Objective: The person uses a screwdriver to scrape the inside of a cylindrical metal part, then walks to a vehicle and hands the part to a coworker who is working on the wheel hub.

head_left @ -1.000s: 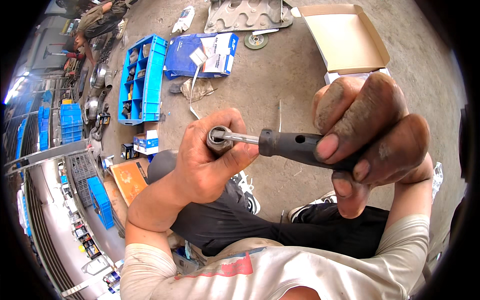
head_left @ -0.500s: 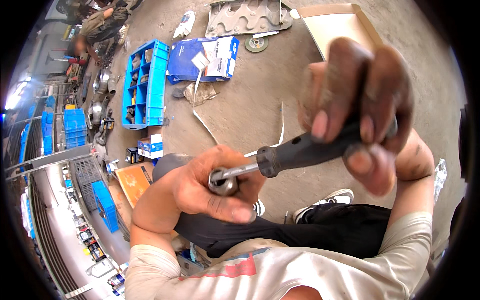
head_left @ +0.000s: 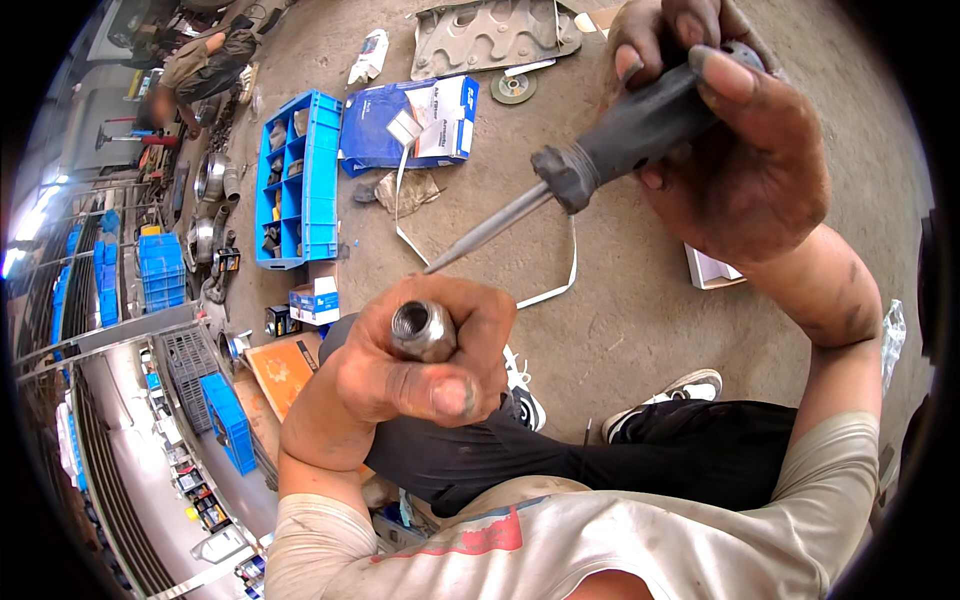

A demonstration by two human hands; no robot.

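Observation:
A black-handled screwdriver is gripped in my right hand, the fingers and thumb wrapped round its handle. Its metal shaft slants down to the left and tapers to a tip just above my left hand. In that closed left hand sits a round metal fitting with a threaded hole facing up. The tip is apart from the hole. Most of the fitting's body is hidden by my fingers and palm.
On the floor ahead lie a blue compartment bin with parts, a blue-and-white box, a grinding disc, a metal plate and a white strap. Shelving stands at left. Another person crouches far left.
My right hand has lifted up and away, drawing the screwdriver shaft out of the fitting's hole. The left hand, still holding the fitting, has shifted slightly left.

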